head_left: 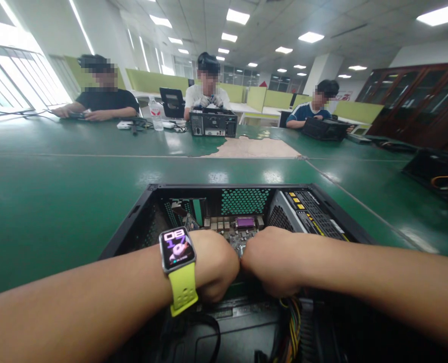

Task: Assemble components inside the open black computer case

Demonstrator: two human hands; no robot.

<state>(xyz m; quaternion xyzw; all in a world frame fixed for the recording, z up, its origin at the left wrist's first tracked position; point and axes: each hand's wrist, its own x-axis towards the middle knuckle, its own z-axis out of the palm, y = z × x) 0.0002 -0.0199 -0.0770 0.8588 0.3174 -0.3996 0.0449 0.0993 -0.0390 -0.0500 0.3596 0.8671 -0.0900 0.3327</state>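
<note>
An open black computer case (231,187) lies before me. My left hand (218,262), below a watch with a yellow-green strap (184,287), is inside it over the motherboard (233,233), fingers curled. Beside it, almost touching, my right hand (271,259) is also curled over the board. The fingertips of both hands point down and are hidden, so what they hold is not visible. A purple port (245,223) shows behind the hands. The power supply (303,212) sits at the case's right rear. Bundled coloured cables (294,327) run below my right hand.
Across the green table (57,201), three people sit; the middle one works at a computer case (213,122), the right one at another black case (324,129). A plastic bottle (156,115) stands at the back left. Black parts with cables (439,174) lie far right.
</note>
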